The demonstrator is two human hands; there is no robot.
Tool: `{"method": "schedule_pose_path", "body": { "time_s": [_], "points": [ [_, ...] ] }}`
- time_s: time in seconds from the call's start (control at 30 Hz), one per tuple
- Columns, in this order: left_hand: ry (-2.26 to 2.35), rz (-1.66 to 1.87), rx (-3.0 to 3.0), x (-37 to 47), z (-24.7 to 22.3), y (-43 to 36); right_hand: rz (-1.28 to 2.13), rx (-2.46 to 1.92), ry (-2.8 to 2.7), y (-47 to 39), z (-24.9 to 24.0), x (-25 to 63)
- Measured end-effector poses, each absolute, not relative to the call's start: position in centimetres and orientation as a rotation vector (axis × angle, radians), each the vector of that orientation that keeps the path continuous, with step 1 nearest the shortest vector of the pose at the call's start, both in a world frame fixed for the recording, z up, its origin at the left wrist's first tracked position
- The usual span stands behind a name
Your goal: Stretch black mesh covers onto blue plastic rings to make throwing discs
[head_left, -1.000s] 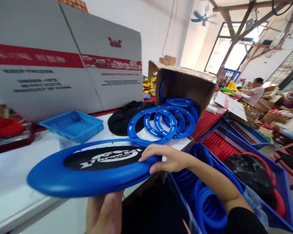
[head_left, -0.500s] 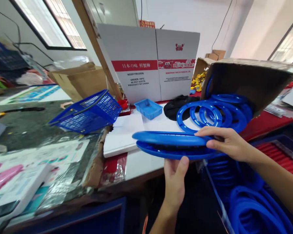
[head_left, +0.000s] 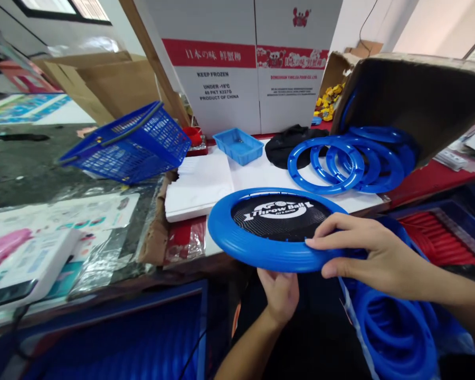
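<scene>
A round blue throw-and-catch disc [head_left: 253, 248] is held tilted over the front edge of the bench. Its black mesh centre bears white "Throw Ball" lettering. My left hand [head_left: 281, 295] supports the near rim from below, its fingertips partly hidden beneath the disc. At the right side, my right hand [head_left: 364, 256] pinches the rim, fingers on top and thumb lower down. Behind the disc, several loose blue rings [head_left: 296, 171] lie overlapping by a tipped cardboard box [head_left: 404, 95]. A black cloth-like pile [head_left: 279, 150] sits beside them.
On the white worktop are a small blue tray [head_left: 243, 153] and a white stack [head_left: 198, 192]. A blue basket [head_left: 130, 148] leans at the left. Below right, more blue rings [head_left: 396, 338] fill a lined container, near a crate of red pieces [head_left: 447, 243].
The disc has tilted so its mesh face shows; before, it appeared edge-on as two blue rims with a gap between. My right hand has moved slightly lower, and the view has tipped downward.
</scene>
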State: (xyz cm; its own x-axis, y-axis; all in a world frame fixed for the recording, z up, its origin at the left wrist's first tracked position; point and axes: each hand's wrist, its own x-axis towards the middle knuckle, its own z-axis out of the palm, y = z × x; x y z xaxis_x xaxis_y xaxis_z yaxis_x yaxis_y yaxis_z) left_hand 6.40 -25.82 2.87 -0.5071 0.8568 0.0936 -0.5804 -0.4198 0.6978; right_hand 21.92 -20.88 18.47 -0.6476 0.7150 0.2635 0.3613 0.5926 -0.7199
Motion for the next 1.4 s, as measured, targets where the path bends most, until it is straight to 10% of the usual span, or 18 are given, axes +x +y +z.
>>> {"method": "schedule_pose_path", "body": {
  "time_s": [1.4],
  "points": [
    [0.563,1.706,0.701,8.6,8.7,-25.5,0.753,-0.99,-2.174,-19.7,18.9,24.4]
  ]
}}
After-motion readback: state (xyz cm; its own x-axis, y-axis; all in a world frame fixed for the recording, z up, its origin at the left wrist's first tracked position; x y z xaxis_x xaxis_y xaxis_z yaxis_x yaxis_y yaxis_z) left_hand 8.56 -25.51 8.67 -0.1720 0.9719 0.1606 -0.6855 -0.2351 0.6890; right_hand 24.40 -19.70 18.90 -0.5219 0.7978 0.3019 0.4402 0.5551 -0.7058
